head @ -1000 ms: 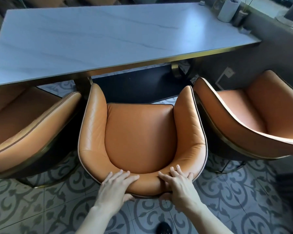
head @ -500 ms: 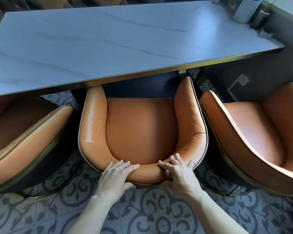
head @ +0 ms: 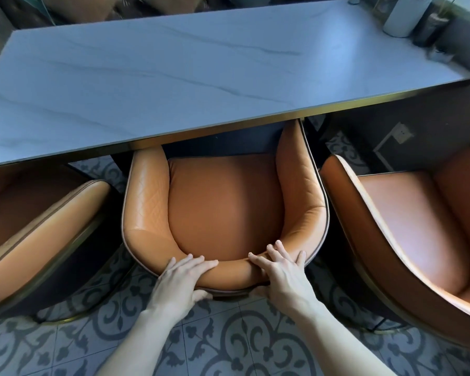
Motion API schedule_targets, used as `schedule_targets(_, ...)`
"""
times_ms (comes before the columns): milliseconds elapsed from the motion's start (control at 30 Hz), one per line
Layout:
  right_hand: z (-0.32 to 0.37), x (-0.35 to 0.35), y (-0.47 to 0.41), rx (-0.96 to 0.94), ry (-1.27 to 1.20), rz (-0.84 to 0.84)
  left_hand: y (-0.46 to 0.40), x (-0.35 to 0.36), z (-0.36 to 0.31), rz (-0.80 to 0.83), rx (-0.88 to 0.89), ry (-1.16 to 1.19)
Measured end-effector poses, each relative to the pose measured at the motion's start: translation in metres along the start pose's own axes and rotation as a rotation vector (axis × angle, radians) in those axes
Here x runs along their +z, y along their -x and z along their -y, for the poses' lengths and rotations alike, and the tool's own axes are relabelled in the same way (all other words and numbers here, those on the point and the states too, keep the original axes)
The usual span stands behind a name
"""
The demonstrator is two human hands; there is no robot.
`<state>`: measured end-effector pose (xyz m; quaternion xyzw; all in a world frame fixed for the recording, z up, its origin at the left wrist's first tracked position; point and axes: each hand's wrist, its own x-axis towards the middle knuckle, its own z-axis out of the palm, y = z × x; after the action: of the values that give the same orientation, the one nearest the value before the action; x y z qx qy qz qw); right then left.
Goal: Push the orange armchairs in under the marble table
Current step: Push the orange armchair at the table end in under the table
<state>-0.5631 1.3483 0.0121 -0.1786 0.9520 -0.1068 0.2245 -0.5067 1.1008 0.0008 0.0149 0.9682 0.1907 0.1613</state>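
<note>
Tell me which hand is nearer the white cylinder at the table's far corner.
Right. The right hand grips the middle armchair's backrest on the side toward the white cylinder; the left hand sits farther away.

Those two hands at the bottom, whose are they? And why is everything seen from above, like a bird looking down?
The hands belong to a person wearing a camera on their head, so the picture shows what they see when they look down. There is no robot here. The left hand and right hand both grip the curved back of the middle orange armchair, fingers draped over the top and thumbs underneath. The chair's armrest tips already reach under the edge of the marble table. Two more orange chairs stand beside it: one on the left, one on the right. At the table's far right corner stands a white cylinder. The floor has patterned tiles.
</note>
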Motion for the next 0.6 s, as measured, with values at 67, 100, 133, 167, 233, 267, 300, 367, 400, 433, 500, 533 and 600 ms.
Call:
schedule_targets(67,-0.001,0.000,0.003,-0.001,0.018,-0.017,-0.008,-0.001,-0.001,0.002,-0.001,-0.016)
schedule_targets(100,0.000,-0.001,0.002,0.010,0.020,-0.029,-0.010,-0.006,-0.004,0.013,-0.025,-0.002)
schedule_targets(133,0.016,-0.019,0.030,0.048,0.033,-0.086,0.009,-0.028,-0.017,-0.030,0.020,-0.011)
schedule_targets(167,0.030,-0.039,0.058,0.086,0.033,-0.148,0.027,-0.050,-0.031,-0.062,0.070,-0.037)
schedule_targets(233,0.034,-0.041,0.057,0.071,0.058,-0.162,0.026,-0.049,-0.032,-0.059,0.039,-0.074)
schedule_targets(267,0.033,-0.045,0.057,0.085,0.062,-0.146,0.026,-0.051,-0.034,-0.064,0.022,-0.072)
schedule_targets(300,0.033,-0.047,0.057,0.102,0.062,-0.118,0.028,-0.051,-0.034,-0.070,0.016,-0.095)
schedule_targets(367,0.034,-0.049,0.056,0.138,0.031,-0.071,0.029,-0.050,-0.030,-0.062,-0.012,-0.106)
schedule_targets(400,0.034,-0.047,0.057,0.148,0.019,-0.059,0.030,-0.050,-0.029,-0.055,-0.036,-0.107)
schedule_targets(433,0.033,-0.048,0.056,0.157,0.010,-0.042,0.031,-0.052,-0.031,-0.043,-0.061,-0.101)
schedule_targets(500,0.031,-0.052,0.056,0.167,0.034,-0.020,0.030,-0.057,-0.033,-0.022,-0.084,-0.112)
schedule_targets(533,0.030,-0.054,0.055,0.177,0.051,-0.012,0.028,-0.057,-0.033,-0.012,-0.097,-0.115)
schedule_targets(600,0.030,-0.060,0.059,0.189,0.069,0.015,0.030,-0.062,-0.037,0.017,-0.111,-0.117)
